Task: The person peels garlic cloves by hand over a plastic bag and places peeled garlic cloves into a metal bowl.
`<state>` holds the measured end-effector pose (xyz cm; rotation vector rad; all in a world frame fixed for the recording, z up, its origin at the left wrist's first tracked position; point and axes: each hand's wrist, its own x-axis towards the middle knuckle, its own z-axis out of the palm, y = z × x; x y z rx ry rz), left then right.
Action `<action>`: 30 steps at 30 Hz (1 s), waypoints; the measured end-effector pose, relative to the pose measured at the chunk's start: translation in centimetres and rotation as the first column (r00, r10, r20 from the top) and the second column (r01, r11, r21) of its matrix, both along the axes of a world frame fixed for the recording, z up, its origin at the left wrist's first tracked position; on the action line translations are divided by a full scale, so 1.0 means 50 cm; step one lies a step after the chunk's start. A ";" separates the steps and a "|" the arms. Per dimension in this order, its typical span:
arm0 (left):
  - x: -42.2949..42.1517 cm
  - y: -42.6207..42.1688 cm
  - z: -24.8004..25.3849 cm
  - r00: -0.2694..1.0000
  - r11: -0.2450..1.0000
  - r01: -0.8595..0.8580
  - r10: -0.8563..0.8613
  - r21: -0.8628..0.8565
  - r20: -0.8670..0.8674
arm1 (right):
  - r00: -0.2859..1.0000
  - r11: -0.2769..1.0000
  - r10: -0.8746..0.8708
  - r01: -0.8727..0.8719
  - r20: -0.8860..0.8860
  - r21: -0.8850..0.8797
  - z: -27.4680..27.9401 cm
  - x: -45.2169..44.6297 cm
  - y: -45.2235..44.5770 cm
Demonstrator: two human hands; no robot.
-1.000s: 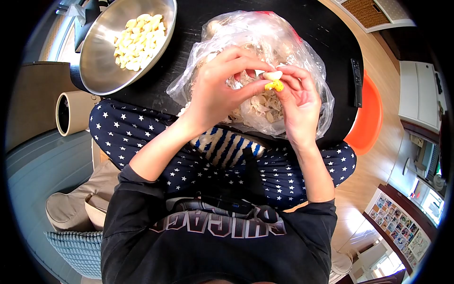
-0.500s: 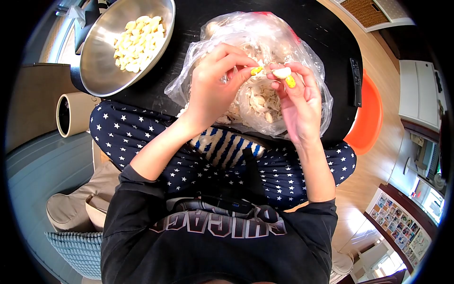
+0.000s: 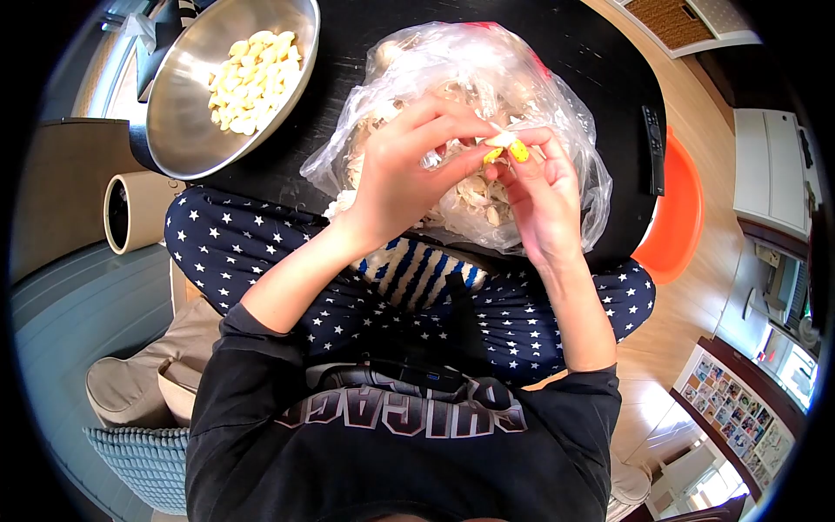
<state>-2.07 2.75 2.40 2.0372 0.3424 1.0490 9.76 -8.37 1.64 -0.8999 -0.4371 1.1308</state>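
Over a clear plastic bag (image 3: 565, 113) full of papery skins (image 3: 474, 202), both hands meet at a small pale garlic clove (image 3: 503, 139). My left hand (image 3: 404, 161) pinches the clove's left side between thumb and fingertips. From the other side, my right hand (image 3: 548, 187) grips the same clove, its thumb with a yellow nail against it. The undersides of the fingers and part of the clove are hidden. At the upper left, a steel bowl (image 3: 183, 113) holds several peeled cloves (image 3: 252, 83).
The bag and bowl rest on a black table (image 3: 348, 39). A black remote (image 3: 652, 152) lies near its right edge, beside an orange chair (image 3: 683, 209). A cream cylindrical container (image 3: 143, 209) is left of my crossed legs (image 3: 261, 235).
Half a second ago my hands were slightly apart, with the clove in my right hand. Now my left fingertips have come back to the clove, and both hands touch it.
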 end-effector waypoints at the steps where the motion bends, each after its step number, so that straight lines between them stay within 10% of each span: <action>1: -0.001 -0.001 0.001 1.000 1.000 -0.008 0.009 0.019 -0.021 | 1.000 1.000 0.000 0.000 0.000 0.000 -0.002 0.001 -0.001; 25: -0.011 0.026 -0.006 0.999 0.938 0.026 -0.041 0.345 0.036 | 0.995 0.999 -0.030 0.031 0.095 -0.012 0.003 -0.017 -0.002; 30: -0.008 0.019 -0.007 0.999 0.948 0.043 -0.051 0.315 0.017 | 0.995 0.998 -0.007 0.014 -0.103 0.068 0.000 -0.015 -0.004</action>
